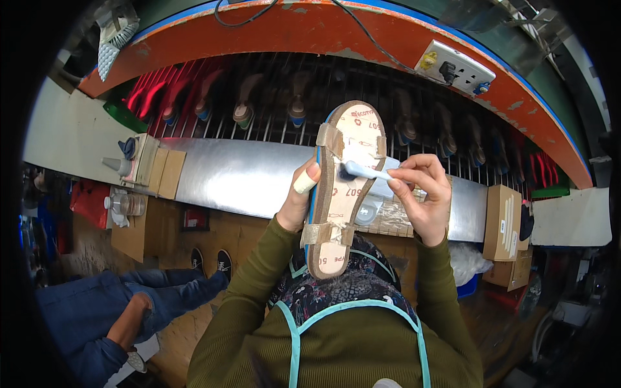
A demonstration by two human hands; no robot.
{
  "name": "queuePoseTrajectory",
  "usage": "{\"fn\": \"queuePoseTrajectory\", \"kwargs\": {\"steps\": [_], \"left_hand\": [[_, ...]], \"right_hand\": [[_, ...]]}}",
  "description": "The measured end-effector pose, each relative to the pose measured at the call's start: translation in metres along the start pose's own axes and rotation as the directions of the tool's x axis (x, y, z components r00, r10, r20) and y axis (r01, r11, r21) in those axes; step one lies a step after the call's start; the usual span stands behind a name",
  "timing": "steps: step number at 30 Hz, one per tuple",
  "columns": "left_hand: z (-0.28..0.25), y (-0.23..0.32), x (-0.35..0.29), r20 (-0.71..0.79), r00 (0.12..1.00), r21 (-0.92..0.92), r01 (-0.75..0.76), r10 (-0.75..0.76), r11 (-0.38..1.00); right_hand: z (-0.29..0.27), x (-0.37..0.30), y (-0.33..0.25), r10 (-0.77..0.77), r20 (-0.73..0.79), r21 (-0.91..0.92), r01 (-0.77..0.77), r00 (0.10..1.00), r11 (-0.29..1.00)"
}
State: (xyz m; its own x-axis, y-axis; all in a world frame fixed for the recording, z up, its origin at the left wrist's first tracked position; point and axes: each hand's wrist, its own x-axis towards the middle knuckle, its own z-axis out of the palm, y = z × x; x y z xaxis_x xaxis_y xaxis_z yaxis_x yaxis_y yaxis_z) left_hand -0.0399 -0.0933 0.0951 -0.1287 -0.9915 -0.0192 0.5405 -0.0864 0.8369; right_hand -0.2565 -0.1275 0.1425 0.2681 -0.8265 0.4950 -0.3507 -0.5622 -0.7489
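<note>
My left hand grips a shoe sole by its left edge and holds it upright, bottom facing me. The sole is beige with a brown rim, red printing and tape strips across its top and bottom. A white wrap covers my left thumb. My right hand pinches a light blue brush whose dark bristles touch the middle of the sole.
A metal bench runs behind the sole, with a rack of shoe lasts above it and an orange curved frame with a power socket. Cardboard boxes stand at right. A person in jeans sits at lower left.
</note>
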Motion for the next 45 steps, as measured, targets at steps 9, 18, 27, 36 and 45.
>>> {"fn": "queuePoseTrajectory", "kwargs": {"steps": [9, 18, 27, 36, 45], "left_hand": [[0.005, -0.005, -0.006, -0.022, 0.998, 0.134, -0.055, 0.059, 0.989], [0.002, -0.006, -0.011, -0.041, 0.994, 0.166, -0.090, 0.098, 0.982], [0.009, 0.002, -0.010, -0.074, 0.997, -0.067, 0.025, -0.030, 0.997], [0.004, 0.008, -0.004, -0.054, 0.997, -0.187, 0.051, -0.063, 0.981], [0.013, 0.009, 0.003, -0.130, 0.991, -0.122, 0.019, -0.035, 0.992]], "right_hand": [[0.004, 0.001, 0.000, -0.105, -0.116, -0.201, 0.080, 0.988, 0.976], [0.010, -0.001, 0.006, -0.229, -0.127, -0.253, 0.192, 0.965, 0.948], [0.014, 0.018, 0.004, -0.176, -0.188, -0.246, 0.127, 0.966, 0.961], [0.011, 0.003, -0.009, -0.093, -0.103, -0.211, 0.070, 0.990, 0.975], [0.027, -0.039, -0.014, 0.151, -0.140, 0.004, -0.152, 0.979, 0.988]]}}
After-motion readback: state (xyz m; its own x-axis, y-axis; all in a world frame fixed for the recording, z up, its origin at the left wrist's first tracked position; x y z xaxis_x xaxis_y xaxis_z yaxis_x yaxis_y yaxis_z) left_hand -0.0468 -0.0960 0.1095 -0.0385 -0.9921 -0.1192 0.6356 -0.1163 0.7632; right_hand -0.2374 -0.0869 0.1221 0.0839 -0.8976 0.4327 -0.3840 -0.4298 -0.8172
